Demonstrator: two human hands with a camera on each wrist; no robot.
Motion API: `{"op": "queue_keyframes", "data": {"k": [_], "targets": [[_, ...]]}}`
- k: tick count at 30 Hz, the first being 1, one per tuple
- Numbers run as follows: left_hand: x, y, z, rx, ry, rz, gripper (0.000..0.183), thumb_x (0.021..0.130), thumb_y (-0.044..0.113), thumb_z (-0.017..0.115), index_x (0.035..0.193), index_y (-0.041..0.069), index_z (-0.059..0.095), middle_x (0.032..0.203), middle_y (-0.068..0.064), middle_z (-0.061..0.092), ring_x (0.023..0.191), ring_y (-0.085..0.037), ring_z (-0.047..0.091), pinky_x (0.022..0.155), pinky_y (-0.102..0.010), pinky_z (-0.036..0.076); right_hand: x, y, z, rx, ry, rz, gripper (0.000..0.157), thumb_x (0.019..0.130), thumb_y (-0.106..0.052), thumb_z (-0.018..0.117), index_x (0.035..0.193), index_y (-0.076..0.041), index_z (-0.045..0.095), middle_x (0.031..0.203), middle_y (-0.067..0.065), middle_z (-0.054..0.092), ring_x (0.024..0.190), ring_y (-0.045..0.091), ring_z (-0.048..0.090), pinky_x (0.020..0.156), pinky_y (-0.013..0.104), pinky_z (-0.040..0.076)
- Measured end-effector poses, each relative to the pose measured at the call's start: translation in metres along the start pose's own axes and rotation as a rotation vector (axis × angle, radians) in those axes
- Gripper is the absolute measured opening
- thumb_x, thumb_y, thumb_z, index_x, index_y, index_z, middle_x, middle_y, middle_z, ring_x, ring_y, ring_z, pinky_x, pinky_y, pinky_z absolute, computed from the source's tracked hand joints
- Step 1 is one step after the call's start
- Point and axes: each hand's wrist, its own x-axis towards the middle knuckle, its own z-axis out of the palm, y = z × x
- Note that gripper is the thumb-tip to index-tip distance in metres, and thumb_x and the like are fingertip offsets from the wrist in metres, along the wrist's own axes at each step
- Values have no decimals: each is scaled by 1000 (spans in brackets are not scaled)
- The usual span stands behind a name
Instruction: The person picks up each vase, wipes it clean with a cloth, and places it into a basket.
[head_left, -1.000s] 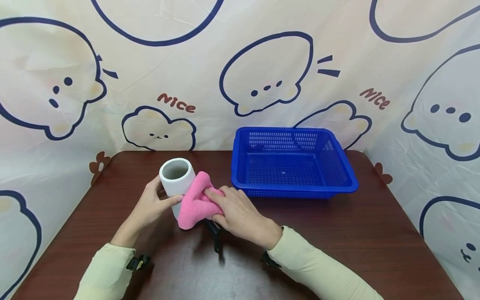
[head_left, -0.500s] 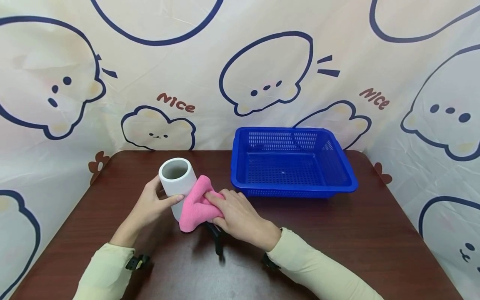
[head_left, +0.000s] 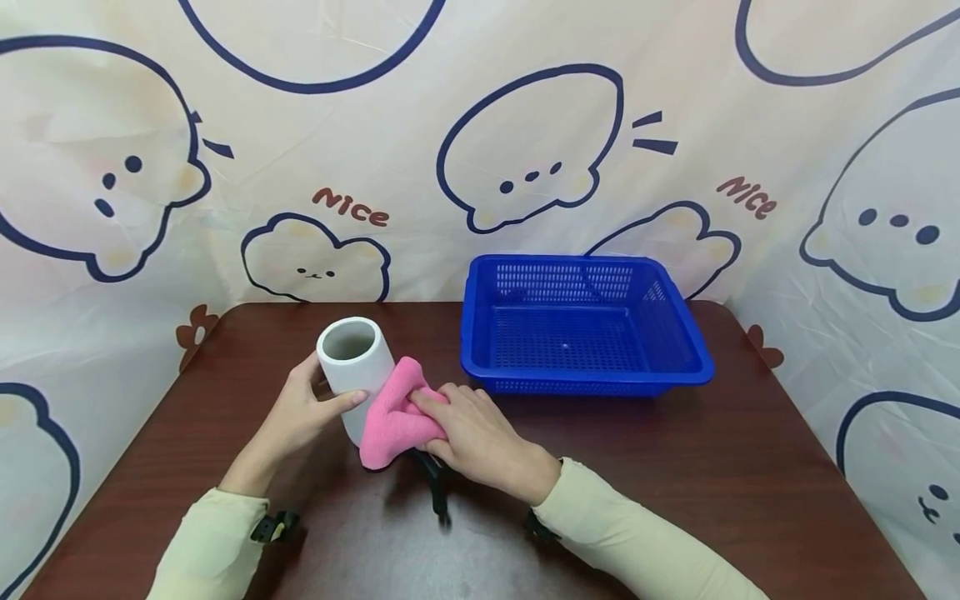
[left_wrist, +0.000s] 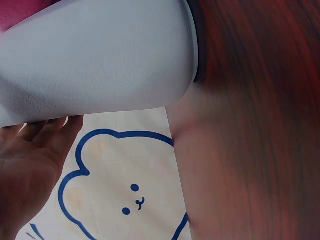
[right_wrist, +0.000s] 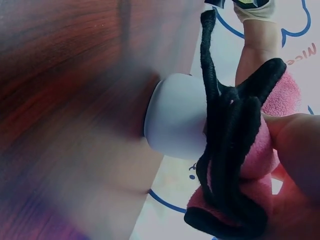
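Note:
A smooth white vase, open at the top, stands slightly tilted in the head view. My left hand holds it from the left, thumb across the front and fingers behind. In the left wrist view those fingers lie along the wall of the vase. Bunched in my right hand is a pink plush cloth, pressed against the right side of the vase. The right wrist view shows black parts of the cloth hanging below the fingers. The inside of the vase is mostly dark.
A blue plastic basket with perforated walls sits at the back right of the dark wooden table. Behind the table hangs a cream curtain with cartoon bears. Both wrists carry dark straps.
My right hand has slid the pink cloth a little down along the vase's side. The left hand and the vase stay nearly in place.

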Motion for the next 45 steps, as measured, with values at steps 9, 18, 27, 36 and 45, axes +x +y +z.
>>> {"op": "queue_keyframes", "data": {"k": [9,18,27,36,45], "targets": [[0,-1,1,-5,-1,-6,61,86,10,78,141,10,50,119,15,61,104,0,63,87,-18,53,-2,1,5,-8,-13,-3,55,95,-42,69,145,-27,52,103,-1,61,95,14,53,81,27,42],[0,-1,1,-2,-1,-3,61,86,10,78,141,9,50,120,14,60,104,1,62,87,-17,53,-4,3,10,-33,-15,-12,53,95,-43,68,143,-27,53,99,-1,60,92,15,53,77,26,41],[-1,-1,1,-3,-3,-6,61,87,10,78,141,9,50,120,14,61,106,2,62,89,-17,52,-6,5,17,-86,-49,-20,54,96,-45,67,145,-25,55,100,0,62,91,16,54,77,27,42],[0,0,1,-9,1,-6,61,86,9,78,140,7,51,119,16,61,104,2,62,88,-17,53,-7,7,23,-137,-52,-41,54,96,-45,67,144,-24,56,104,2,65,92,18,59,75,30,44],[0,0,1,-5,-2,-11,61,86,10,78,140,8,51,119,14,61,105,2,62,89,-16,52,-6,8,27,-156,-90,-35,52,94,-44,69,141,-24,58,105,2,66,94,19,61,76,30,46]]}}
